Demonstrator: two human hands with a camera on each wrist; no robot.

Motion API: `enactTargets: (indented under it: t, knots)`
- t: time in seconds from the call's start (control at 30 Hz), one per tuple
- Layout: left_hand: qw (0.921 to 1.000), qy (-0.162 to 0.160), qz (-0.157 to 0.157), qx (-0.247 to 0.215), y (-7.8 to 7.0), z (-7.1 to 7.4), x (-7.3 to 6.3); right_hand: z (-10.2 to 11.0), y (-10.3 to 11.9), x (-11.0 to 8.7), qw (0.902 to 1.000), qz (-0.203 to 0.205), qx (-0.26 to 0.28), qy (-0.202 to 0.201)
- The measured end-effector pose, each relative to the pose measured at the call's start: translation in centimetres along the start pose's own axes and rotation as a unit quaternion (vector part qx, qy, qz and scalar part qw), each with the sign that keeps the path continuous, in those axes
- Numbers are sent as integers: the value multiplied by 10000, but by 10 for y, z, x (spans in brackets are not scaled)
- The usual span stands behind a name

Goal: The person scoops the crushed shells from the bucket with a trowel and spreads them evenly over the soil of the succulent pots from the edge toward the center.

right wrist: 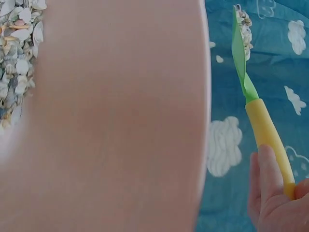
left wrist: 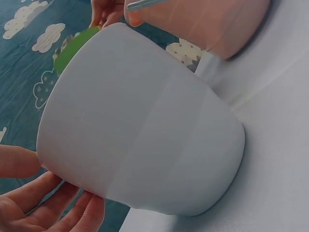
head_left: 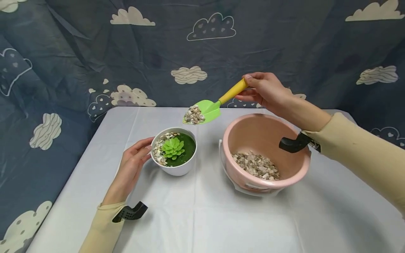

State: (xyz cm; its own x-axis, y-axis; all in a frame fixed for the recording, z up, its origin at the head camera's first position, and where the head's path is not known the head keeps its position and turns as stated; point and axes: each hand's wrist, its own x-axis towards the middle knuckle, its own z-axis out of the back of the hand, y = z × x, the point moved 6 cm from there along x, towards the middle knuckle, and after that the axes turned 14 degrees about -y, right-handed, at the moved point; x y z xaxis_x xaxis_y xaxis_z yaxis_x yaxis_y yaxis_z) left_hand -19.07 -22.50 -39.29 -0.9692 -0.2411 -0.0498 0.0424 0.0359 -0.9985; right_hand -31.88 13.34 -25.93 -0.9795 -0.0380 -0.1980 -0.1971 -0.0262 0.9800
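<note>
In the head view my right hand (head_left: 265, 89) holds a small garden trowel by its yellow handle (head_left: 233, 92). Its green blade (head_left: 211, 111) carries a heap of small shells (head_left: 194, 115), raised between a white pot and a pink bucket. The right wrist view shows fingers and thumb around the trowel's handle (right wrist: 270, 140). The white pot (head_left: 178, 170) stands on the table, holding a green succulent (head_left: 173, 148) on a green surface, with shells along its left part. My left hand (head_left: 134, 161) touches the pot's left side with fairly straight fingers, also seen against the pot (left wrist: 140, 121) in the left wrist view.
The pink bucket (head_left: 226, 154), with a white handle, stands right of the pot under my right forearm. Shells (head_left: 256, 165) lie at its bottom. A white cloth covers the table (head_left: 158, 218). Behind hangs a dark blue curtain (head_left: 177, 49) with cloud prints.
</note>
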Motion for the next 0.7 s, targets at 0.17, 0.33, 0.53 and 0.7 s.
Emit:
enactTargets:
  t: [0.17,0.33,0.53,0.7]
  knots:
    - [9999,-1,10,-155,-1,0,1,-19,-5,8,9999,-35,-73,82]
    - [9997,1,-4,-253,-1,-1,3,-29,-11,14,9999,69,-99,102]
    - [9997,-4,-1,-261,-1,0,3,-39,-19,19,9996,228,-167,35]
    - [9997,-12,5,-232,-1,0,4,-43,-22,18,9991,347,-239,52]
